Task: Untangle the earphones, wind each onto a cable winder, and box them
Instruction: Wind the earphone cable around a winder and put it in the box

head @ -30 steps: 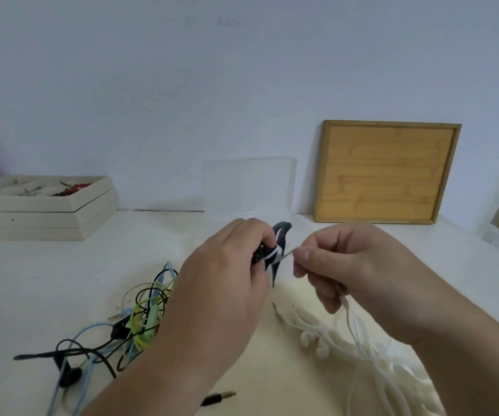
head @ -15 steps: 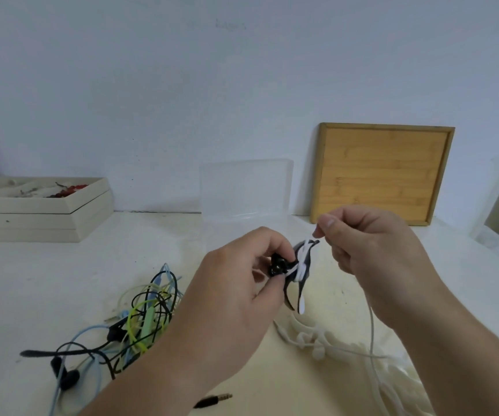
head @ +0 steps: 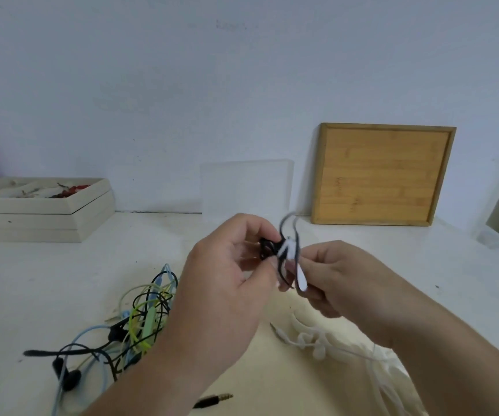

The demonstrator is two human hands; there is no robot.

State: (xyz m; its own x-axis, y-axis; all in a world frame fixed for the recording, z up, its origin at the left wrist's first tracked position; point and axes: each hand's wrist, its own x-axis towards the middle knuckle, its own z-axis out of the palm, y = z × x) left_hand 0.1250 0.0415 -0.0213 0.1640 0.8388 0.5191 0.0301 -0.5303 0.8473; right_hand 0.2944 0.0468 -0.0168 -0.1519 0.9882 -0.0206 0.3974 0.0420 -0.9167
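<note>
From the head view, we've got both hands raised above the white tabletop (head: 62, 280), meeting at centre. Our left hand (head: 227, 283) pinches the small black-and-white cable winder (head: 287, 253), its fingers (head: 257, 225) curled round the black end, thumb pressed from below. Our right hand (head: 341, 280) sits just beside it, fingers (head: 313, 265) curled in against the winder's white-wrapped end; it's blurred, so we can't tell exactly what they grip. Below the right wrist, the white earphones with their loose cable (head: 317, 346) lie on the tabletop. To the left, the tangle of black, blue and green earphone cables (head: 140, 319) lies well apart from the fingers. At the back, a clear plastic box (head: 246, 187) stands against the wall beside a leaning bamboo lid (head: 383, 175).
</note>
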